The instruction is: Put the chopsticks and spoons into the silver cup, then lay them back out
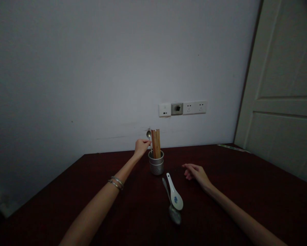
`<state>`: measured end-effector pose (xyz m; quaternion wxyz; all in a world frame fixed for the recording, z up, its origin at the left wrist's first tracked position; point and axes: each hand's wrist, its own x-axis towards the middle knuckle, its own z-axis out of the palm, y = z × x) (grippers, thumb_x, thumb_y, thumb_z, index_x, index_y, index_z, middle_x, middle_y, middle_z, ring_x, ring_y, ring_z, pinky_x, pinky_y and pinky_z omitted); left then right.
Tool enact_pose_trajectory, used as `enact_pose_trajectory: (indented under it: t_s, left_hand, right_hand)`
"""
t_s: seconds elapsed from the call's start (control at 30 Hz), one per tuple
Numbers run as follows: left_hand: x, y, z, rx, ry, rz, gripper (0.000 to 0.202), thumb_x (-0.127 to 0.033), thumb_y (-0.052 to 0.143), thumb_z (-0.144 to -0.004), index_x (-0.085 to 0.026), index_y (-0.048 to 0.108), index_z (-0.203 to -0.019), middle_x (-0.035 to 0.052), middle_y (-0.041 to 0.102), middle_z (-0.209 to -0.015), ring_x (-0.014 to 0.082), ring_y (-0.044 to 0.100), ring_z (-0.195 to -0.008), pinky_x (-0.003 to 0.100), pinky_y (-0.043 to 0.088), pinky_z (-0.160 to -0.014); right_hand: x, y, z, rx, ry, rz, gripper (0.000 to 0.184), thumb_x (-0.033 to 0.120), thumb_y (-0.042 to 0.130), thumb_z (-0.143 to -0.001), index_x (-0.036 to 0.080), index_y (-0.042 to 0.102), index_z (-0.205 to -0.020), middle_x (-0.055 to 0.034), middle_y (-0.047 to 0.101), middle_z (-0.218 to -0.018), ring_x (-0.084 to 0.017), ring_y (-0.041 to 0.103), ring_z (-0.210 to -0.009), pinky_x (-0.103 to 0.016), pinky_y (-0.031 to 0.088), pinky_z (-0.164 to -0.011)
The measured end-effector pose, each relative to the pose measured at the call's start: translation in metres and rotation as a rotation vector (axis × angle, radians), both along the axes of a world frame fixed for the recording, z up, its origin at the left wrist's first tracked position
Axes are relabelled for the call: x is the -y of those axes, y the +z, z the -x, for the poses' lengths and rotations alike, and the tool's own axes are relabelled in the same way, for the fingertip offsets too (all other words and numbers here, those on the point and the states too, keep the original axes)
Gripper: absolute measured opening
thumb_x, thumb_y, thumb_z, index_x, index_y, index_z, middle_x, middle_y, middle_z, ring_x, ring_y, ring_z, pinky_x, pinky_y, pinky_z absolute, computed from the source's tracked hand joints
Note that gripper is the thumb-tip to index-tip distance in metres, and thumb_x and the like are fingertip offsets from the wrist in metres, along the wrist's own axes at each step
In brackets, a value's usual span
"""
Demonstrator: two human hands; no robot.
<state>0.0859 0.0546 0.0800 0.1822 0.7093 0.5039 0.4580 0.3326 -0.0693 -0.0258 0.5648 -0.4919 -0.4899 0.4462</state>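
Note:
My left hand [142, 146] pinches the handle of a small metal spoon [148, 134], bowl up, at the left side of a metal utensil holder [157, 167]. The lower end of that spoon's handle is inside the holder. Several wooden chopsticks [156, 145] stand upright beside it. My right hand [194, 171] rests low over the table to the right of the holder, fingers loosely bent and nothing in them. Between my forearms lies a white ceramic spoon [176, 198] with a blue mark, partly over a metal spoon [174, 215].
The dark red table [122, 212] meets a pale wall [117, 68] at the back. Wall sockets [194, 107] and a switch plate [176, 109] sit above it. A panelled door [284, 85] stands on the right, and a thin strip [232, 148] lies near the back right edge.

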Motion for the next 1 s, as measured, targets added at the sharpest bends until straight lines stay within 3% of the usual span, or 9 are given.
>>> enact_pose_trajectory:
  t_s: [0.33, 1.0]
  left_hand:
    - [0.001, -0.01, 0.001, -0.095, 0.013, 0.018, 0.024, -0.031, 0.055, -0.068, -0.012, 0.07, -0.073, 0.0063, 0.067, -0.069, 0.016, 0.06, -0.065, 0.022, 0.038, -0.056]
    - [0.009, -0.018, -0.004, -0.119, -0.021, 0.092, 0.024, -0.031, 0.056, -0.067, -0.013, 0.07, -0.071, 0.005, 0.066, -0.066, 0.016, 0.058, -0.064, 0.023, 0.038, -0.056]
  right_hand:
    - [-0.001, -0.001, -0.001, 0.054, 0.026, -0.02, 0.04, 0.047, 0.053, -0.068, 0.011, 0.06, -0.084, -0.0012, 0.057, -0.054, -0.01, 0.053, -0.044, -0.021, 0.04, -0.041]
    - [0.004, 0.006, 0.004, 0.115, 0.041, -0.012, 0.035, 0.042, 0.051, -0.068, 0.011, 0.06, -0.083, -0.0006, 0.057, -0.054, -0.01, 0.053, -0.044, -0.021, 0.04, -0.043]
